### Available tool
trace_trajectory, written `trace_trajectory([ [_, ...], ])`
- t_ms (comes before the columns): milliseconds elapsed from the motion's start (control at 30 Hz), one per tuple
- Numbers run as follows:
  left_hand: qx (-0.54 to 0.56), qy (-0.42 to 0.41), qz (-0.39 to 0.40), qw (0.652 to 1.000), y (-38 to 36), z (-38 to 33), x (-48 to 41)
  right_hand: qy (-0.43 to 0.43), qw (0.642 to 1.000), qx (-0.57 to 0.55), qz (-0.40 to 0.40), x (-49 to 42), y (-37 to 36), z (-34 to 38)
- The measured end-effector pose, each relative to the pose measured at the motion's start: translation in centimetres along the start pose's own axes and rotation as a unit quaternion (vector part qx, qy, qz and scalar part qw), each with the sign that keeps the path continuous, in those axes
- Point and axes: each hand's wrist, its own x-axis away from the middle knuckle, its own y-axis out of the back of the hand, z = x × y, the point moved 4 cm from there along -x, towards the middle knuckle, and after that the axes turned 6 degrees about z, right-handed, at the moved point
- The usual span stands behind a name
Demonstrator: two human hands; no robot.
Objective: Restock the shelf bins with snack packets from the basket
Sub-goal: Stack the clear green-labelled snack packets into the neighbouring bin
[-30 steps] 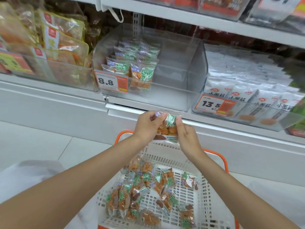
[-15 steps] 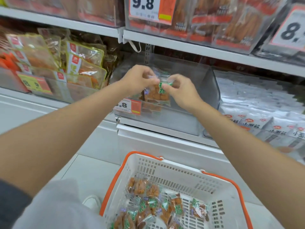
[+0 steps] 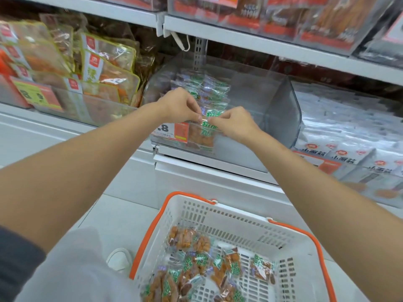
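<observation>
Our left grip (image 3: 181, 105) and right grip (image 3: 231, 124) pinch one green-labelled snack packet (image 3: 201, 136); the price tag (image 3: 172, 130) below ends in "8".

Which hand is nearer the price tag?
Left. The left hand sits just above the price tag, pinching the packet by its top; the right hand pinches the same edge, farther off to the tag's right.
</observation>
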Motion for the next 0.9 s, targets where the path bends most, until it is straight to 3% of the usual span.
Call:
trace_trajectory([
  [100,-0.048,0.025,-0.065,0.996,0.2,-0.4,1.0,0.041,0.996,-0.01,-0.074,1.1,0.6,-0.1],
  [167,-0.086,0.011,-0.162,0.983,0.1,-1.7,2.9,0.121,0.977,-0.008,-0.177,2.9,1.4,-0.1],
  [233,-0.036,-0.017,-0.242,0.969,-1.0,-3.2,5.4,0.211,0.947,-0.013,-0.243,5.6,1.4,-0.3],
  [333,0.057,0.027,-0.219,0.974,-5.5,-4.2,8.5,0.235,0.941,-0.027,-0.242,9.0,-0.1,-2.9],
  [433,0.069,0.108,-0.087,0.988,-11.5,-3.7,10.5,0.174,0.972,-0.024,-0.155,11.5,-2.9,-7.2],
  [533,0.004,0.152,0.124,0.981,-17.8,-2.1,11.7,0.055,0.998,0.004,0.004,13.2,-6.9,-13.3],
  [633,-0.027,0.174,0.272,0.946,-22.8,0.3,13.3,-0.111,0.965,-0.014,0.239,14.6,-11.7,-20.7],
  [733,-0.061,0.216,0.318,0.921,-25.4,3.0,14.2,-0.213,0.896,0.057,0.385,16.7,-15.7,-26.9],
  [800,-0.075,0.231,0.329,0.913,-26.3,4.1,14.3,-0.209,0.882,0.097,0.412,17.3,-18.0,-29.3],
  [900,-0.081,0.248,0.339,0.904,-27.4,5.5,14.4,-0.248,0.873,0.055,0.417,18.1,-21.6,-32.1],
])
